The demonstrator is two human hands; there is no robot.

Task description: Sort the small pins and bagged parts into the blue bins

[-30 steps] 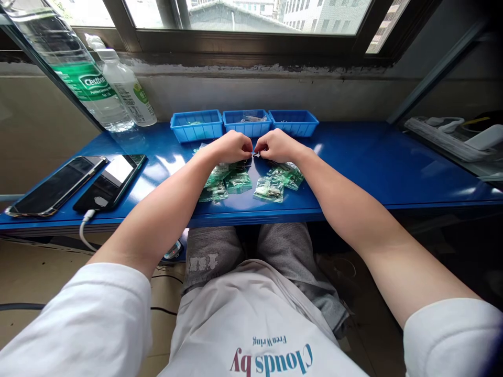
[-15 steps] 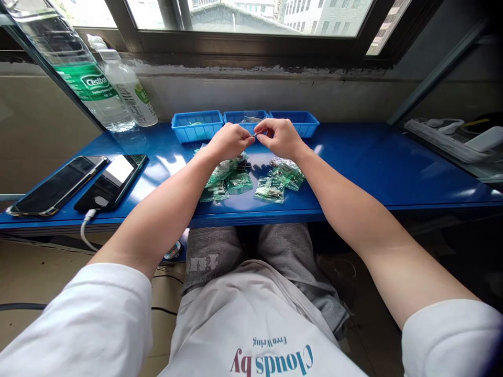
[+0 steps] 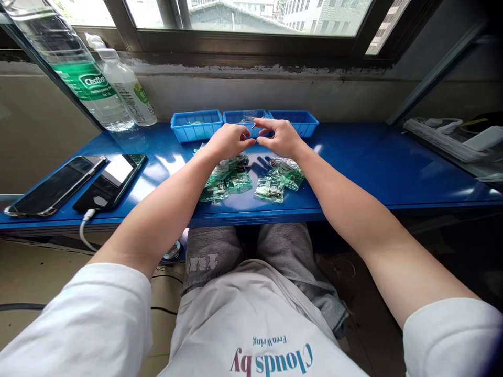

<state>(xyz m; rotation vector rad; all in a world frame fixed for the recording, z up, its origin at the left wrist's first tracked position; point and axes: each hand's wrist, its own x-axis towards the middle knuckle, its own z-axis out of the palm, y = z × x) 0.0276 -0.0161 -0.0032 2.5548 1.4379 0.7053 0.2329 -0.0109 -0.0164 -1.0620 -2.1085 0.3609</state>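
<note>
My left hand (image 3: 231, 141) hovers over the desk in front of the blue bins, its thumb and curled fingers slightly apart and nothing visible between them. Opposite it, my right hand (image 3: 278, 138) has a small thin pin-like piece (image 3: 253, 125) at its index fingertip; its thumb is spread away below. The piece is too small to name exactly. Under my left hand lies a heap of small clear-and-green plastic packets (image 3: 239, 181), partly hidden by the wrist. More packets (image 3: 270, 188), with metal parts inside, lie below my right hand.
Three blue plastic bins (image 3: 196, 126) stand in a row at the back, with clear bags in the middle one. To the left are two phones (image 3: 57, 184), one with a white cable (image 3: 83, 230), and two water bottles (image 3: 128, 89). A power strip (image 3: 440, 139) is at far right.
My fingertips, which met around the small piece, have come apart. The piece now sits at my right fingertips, a little higher, and my left fingers have loosened.
</note>
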